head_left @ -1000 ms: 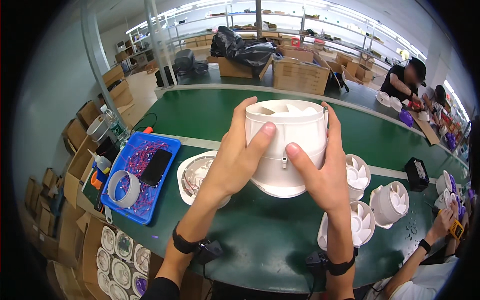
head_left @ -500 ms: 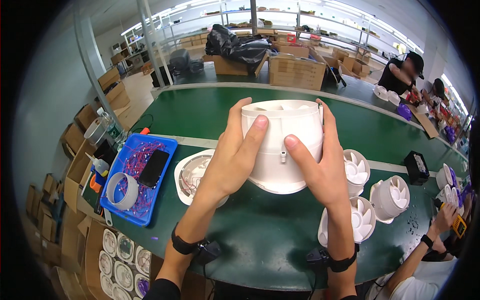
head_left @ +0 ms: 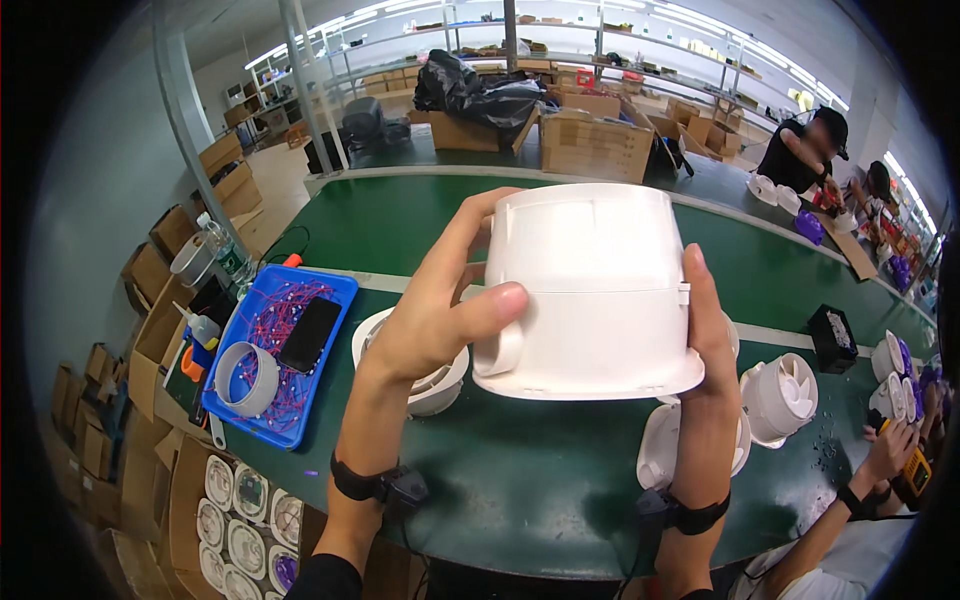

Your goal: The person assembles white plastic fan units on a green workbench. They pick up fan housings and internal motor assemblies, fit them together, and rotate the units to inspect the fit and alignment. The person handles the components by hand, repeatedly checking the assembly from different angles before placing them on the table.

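Over the middle of the green bench I hold up a white plastic fan housing (head_left: 590, 290), a broad round body with a wider flange at its lower edge. My left hand (head_left: 435, 315) grips its left side, thumb on the front wall and fingers behind. On the opposite side my right hand (head_left: 708, 330) presses against the wall, its fingers partly hidden. No fan blades show from this side. Behind my left forearm sits a white round base (head_left: 437, 392), partly covered. Near my right forearm are more white fan units (head_left: 780, 400), one largely hidden by the arm.
On the left lies a blue tray (head_left: 330, 370) with red wires, a black phone (head_left: 310, 334) and a white ring (head_left: 247, 378). A small black box (head_left: 832, 338) stands at right. Below left, a carton holds several round white parts (head_left: 247, 547). Co-workers sit along the right side.
The fan housing has been turned and lifted closer, so its rim blades no longer show. My right thumb has left its front, and both hands have shifted grip around the sides.
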`<state>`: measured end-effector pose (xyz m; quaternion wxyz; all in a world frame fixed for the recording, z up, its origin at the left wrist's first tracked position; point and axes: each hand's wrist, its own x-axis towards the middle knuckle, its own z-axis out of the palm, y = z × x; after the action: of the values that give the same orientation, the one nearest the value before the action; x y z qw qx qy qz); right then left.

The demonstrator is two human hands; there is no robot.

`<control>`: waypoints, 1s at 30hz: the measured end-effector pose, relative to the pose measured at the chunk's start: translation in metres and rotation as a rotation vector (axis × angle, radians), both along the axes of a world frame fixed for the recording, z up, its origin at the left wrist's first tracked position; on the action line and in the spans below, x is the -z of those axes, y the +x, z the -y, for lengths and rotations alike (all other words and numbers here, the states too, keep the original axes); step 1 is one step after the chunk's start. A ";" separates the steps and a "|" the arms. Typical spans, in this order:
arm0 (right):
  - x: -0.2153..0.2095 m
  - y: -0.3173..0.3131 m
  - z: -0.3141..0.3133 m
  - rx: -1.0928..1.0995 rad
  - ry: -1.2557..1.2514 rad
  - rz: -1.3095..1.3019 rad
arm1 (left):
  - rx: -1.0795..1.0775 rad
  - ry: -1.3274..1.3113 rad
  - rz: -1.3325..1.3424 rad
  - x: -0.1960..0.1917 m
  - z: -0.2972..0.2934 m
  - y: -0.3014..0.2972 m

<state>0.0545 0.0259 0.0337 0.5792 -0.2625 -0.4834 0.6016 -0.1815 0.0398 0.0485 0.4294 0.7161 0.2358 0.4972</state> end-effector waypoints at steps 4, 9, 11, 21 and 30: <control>-0.002 -0.008 0.005 -0.051 0.059 0.167 | 0.051 -0.165 0.128 0.000 0.002 -0.001; -0.004 -0.020 0.005 0.030 0.148 0.277 | 0.081 -0.392 0.329 0.010 -0.002 0.009; -0.001 -0.020 0.002 0.124 0.190 0.333 | 0.071 -0.420 0.357 0.014 -0.005 0.009; 0.005 -0.038 0.006 0.452 0.578 0.662 | -0.272 -0.219 0.390 0.014 -0.016 0.015; -0.006 -0.028 0.003 0.375 0.403 0.449 | -0.132 -0.145 0.167 0.006 -0.013 0.002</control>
<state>0.0268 0.0226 0.0398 0.5992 -0.3529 -0.6509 0.3047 -0.1796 0.0526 0.0421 0.4643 0.6225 0.2811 0.5638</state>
